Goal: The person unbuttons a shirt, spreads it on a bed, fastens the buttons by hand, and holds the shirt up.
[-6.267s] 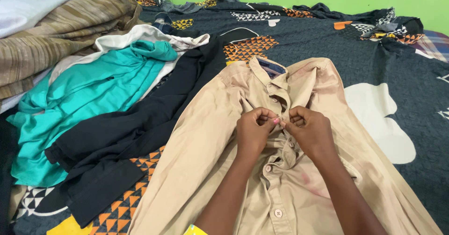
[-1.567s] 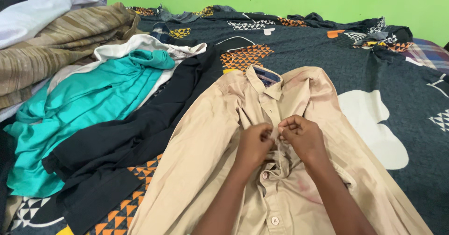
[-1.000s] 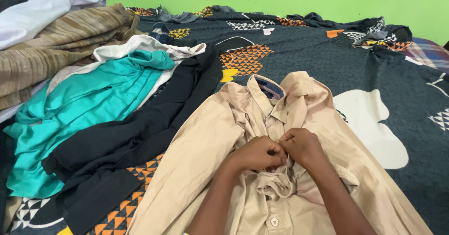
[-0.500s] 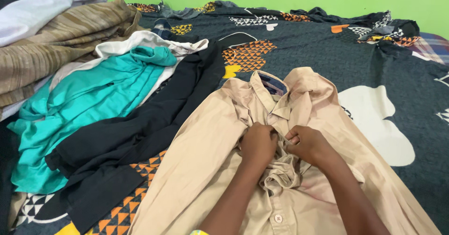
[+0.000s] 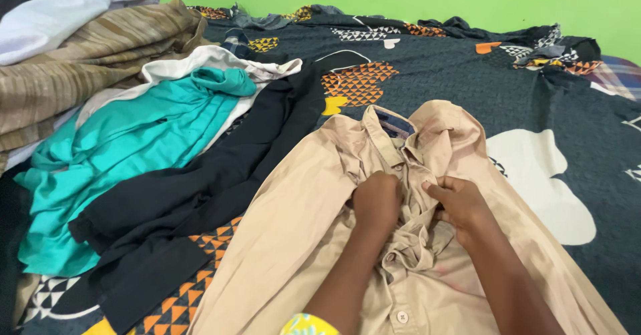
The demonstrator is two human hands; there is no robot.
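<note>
**Hands pinch the tan shirt's front**

Since half a second ago the two hands have pulled a little apart. The left hand [image 5: 376, 201] is curled shut on the bunched front of the tan shirt [image 5: 294, 235]. The right hand [image 5: 461, 205] pinches the shirt's other front edge. The shirt lies on the bed [image 5: 507, 101]. Just left of the shirt lies a black shirt [image 5: 200, 195], then a teal shirt [image 5: 127, 155].

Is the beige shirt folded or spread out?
Spread out: the beige shirt lies flat on the bed, front bunched where the left hand and right hand grip it.
</note>
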